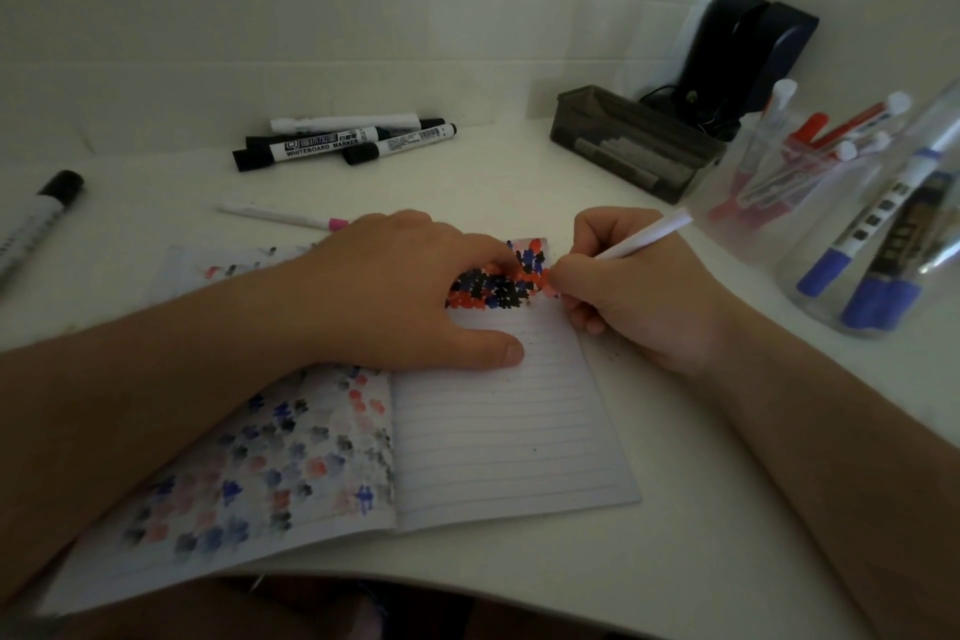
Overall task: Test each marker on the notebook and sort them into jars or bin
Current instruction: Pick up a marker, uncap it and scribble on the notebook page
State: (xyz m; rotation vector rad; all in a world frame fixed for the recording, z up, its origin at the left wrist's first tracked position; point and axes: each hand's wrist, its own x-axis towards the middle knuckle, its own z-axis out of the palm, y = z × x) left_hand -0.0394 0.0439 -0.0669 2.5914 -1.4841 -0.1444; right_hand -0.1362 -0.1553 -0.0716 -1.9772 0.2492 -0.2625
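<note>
Two jars, one notebook, one bin, two hands.

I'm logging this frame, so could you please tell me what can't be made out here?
Head view only:
- Tip and ink colour of the white marker: hidden by the right hand.
- Notebook marks under the left hand: covered.
- Dark bin contents: too dim.
- Black marker at left: cut off by edge.
</note>
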